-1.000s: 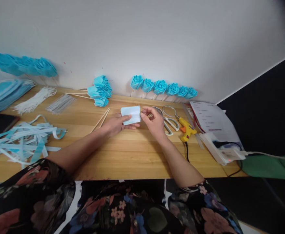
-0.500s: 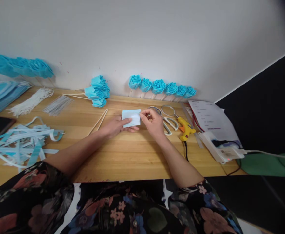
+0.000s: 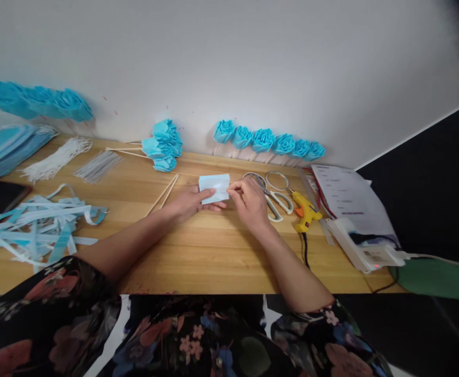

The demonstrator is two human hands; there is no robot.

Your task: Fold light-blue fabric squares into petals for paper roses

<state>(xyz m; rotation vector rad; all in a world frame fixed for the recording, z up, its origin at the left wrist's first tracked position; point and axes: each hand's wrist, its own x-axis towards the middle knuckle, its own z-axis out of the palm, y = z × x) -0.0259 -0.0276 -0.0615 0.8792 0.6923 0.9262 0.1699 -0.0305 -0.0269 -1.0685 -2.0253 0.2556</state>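
Note:
A pale blue fabric piece (image 3: 217, 181), roughly rectangular and like face-mask material, is held above the table. My left hand (image 3: 195, 201) grips it with the thumb on top and fingers underneath. At its right edge, my right hand (image 3: 250, 203) pinches the material between thumb and fingertips. Two thin wooden sticks (image 3: 165, 193) lie just left of the fabric. Scissors (image 3: 279, 204) with white handles rest right of my right hand, their blades partly hidden behind it.
Blue fabric roses (image 3: 263, 140) lean on the wall, with more in the middle (image 3: 162, 146) and left. Cut strips (image 3: 36, 225), white cords (image 3: 58, 158), stacked masks (image 3: 13, 149) and a phone (image 3: 1, 199) lie left. A yellow glue gun (image 3: 306, 212) and power strip (image 3: 365, 251) are right.
The whole view has shifted slightly, so things appear a little further right. Both hands keep hold of the fabric piece, its top face now looking flatter.

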